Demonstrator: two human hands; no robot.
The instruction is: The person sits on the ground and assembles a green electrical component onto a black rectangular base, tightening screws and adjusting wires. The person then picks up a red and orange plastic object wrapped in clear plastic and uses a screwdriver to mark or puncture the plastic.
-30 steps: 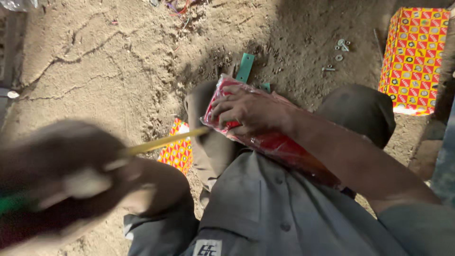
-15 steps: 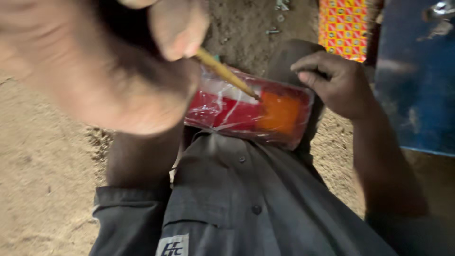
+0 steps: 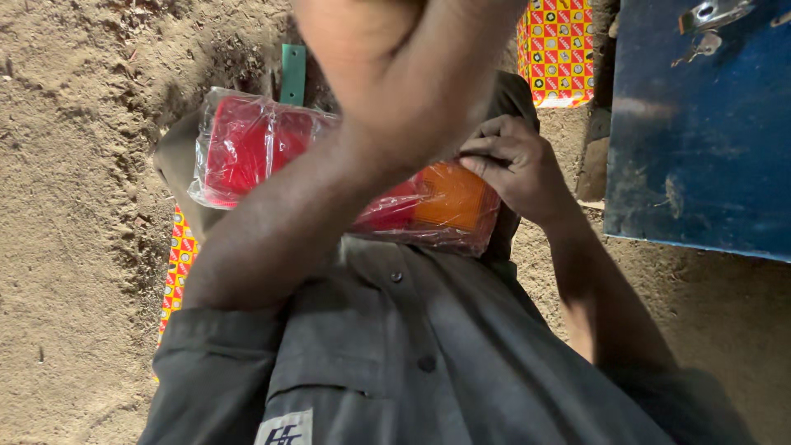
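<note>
A red and orange vehicle lamp (image 3: 247,140) wrapped in clear plastic lies across my lap, over my grey shirt and trousers. My right hand (image 3: 515,165) grips its orange end, fingers curled over the top edge. My left hand (image 3: 404,66) is raised close to the camera, blurred and cut off by the top of the frame, with its forearm crossing in front of the lamp's middle. What it holds is hidden.
A blue metal box (image 3: 700,124) with a latch stands on the right. One yellow and red patterned carton (image 3: 556,49) lies beyond my knee and another (image 3: 177,264) lies under my left side. A green strip (image 3: 292,72) rests on the sandy ground (image 3: 74,165).
My left hand, which held a thin yellow stick, has risen toward the camera and the stick is out of sight. My right hand slid from the lamp's middle to its orange end.
</note>
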